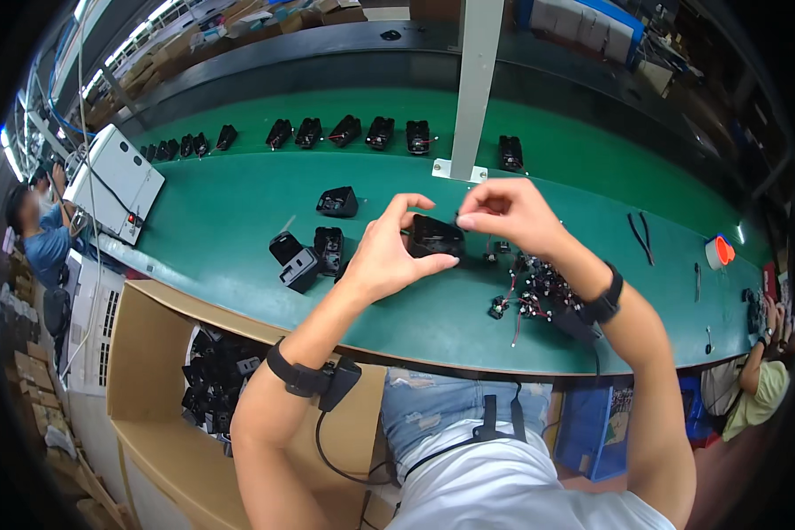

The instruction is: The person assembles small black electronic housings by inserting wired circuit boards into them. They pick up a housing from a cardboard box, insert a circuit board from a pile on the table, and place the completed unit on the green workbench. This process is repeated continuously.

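My left hand (387, 252) grips a black plastic housing (436, 238) between thumb and fingers, above the green workbench (397, 322). Close by its right edge, my right hand (508, 212) has thumb and forefinger pinched together. Something small and dark shows at those fingertips, too small to name. Below the right wrist lies a pile of small black parts with red and white wires (543, 287). Left of my left hand stand more black housings (329, 250), one of them with a grey face (299, 268). Another black housing (336, 201) sits farther back.
Several black housings (345, 130) line the green strip behind a white post (477, 88). Pliers (642, 238) and an orange-and-white roll (721, 252) lie at the right. A cardboard box (155, 353) with black parts stands below left. A white machine (115, 185) and other people flank the bench.
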Demonstrator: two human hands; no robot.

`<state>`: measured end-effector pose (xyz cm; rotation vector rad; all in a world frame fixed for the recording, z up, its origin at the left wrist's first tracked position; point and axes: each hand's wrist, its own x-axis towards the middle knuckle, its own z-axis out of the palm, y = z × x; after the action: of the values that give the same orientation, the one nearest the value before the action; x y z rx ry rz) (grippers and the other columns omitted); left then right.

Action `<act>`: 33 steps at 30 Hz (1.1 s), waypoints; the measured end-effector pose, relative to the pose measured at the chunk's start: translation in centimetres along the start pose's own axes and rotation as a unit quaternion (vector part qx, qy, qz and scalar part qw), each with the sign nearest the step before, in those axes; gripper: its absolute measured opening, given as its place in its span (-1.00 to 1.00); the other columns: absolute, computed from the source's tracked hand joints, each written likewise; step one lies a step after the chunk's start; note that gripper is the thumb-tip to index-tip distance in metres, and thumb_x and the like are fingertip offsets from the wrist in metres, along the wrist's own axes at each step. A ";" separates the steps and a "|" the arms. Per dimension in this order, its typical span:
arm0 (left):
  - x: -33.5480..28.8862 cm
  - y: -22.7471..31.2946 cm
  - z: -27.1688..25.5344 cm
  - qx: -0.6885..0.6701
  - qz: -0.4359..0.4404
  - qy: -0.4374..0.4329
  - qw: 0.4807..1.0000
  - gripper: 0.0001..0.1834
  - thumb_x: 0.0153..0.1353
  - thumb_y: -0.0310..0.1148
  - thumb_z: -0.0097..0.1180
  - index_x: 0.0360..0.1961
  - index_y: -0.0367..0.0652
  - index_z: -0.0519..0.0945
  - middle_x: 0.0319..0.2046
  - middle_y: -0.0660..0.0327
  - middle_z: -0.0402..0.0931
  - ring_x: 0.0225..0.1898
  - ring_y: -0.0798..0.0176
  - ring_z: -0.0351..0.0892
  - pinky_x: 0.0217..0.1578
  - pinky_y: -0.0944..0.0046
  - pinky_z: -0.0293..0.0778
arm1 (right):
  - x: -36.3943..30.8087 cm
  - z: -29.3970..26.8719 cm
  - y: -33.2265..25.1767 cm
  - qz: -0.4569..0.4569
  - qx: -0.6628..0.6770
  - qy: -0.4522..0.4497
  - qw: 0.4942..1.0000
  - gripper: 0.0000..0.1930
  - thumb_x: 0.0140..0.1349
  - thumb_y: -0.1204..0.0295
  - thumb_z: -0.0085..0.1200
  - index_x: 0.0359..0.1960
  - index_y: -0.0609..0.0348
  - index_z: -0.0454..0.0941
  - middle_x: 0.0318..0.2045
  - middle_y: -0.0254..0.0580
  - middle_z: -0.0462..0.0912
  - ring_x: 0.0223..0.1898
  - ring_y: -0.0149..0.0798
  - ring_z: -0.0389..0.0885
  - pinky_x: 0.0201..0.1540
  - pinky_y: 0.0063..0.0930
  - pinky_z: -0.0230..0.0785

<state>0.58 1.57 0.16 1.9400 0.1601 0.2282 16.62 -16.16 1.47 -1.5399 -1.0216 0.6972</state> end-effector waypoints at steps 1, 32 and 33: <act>-0.1 -0.1 -0.2 -0.048 0.018 -0.012 0.999 -0.32 -0.09 -0.44 0.56 0.06 -0.24 0.46 -0.08 0.14 0.63 -0.02 0.31 0.63 -0.02 0.26 0.55 | -1.2 0.4 -1.5 -0.002 0.006 0.004 1.000 -0.84 0.18 0.47 0.36 -0.29 0.29 0.66 -0.37 -0.31 0.68 -0.37 -0.53 0.61 -0.26 -0.62 0.48; -2.1 2.8 3.0 -0.421 -0.064 -0.126 0.896 -0.19 0.22 -0.28 0.38 0.38 -0.29 0.21 -0.02 0.15 0.54 -0.03 0.33 0.55 0.02 0.29 0.50 | -6.7 1.4 -4.1 -0.232 -0.134 -0.015 0.963 -0.73 0.00 0.39 0.46 -0.20 0.04 0.79 0.21 -0.02 0.54 0.18 -0.02 0.55 0.10 -0.19 0.48; -2.0 3.0 3.2 -0.404 -0.043 -0.109 0.907 -0.16 0.27 -0.21 0.35 0.41 -0.29 0.15 -0.12 0.15 0.57 -0.21 0.39 0.60 -0.20 0.37 0.55 | -6.6 1.1 -4.1 -0.219 -0.112 -0.023 0.969 -0.73 0.00 0.41 0.45 -0.20 0.04 0.80 0.24 -0.01 0.53 0.22 0.00 0.54 0.15 -0.17 0.46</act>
<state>-0.60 -2.81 1.63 1.1139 -0.0049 0.0031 11.71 -21.39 4.57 -1.4194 -1.4576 0.3163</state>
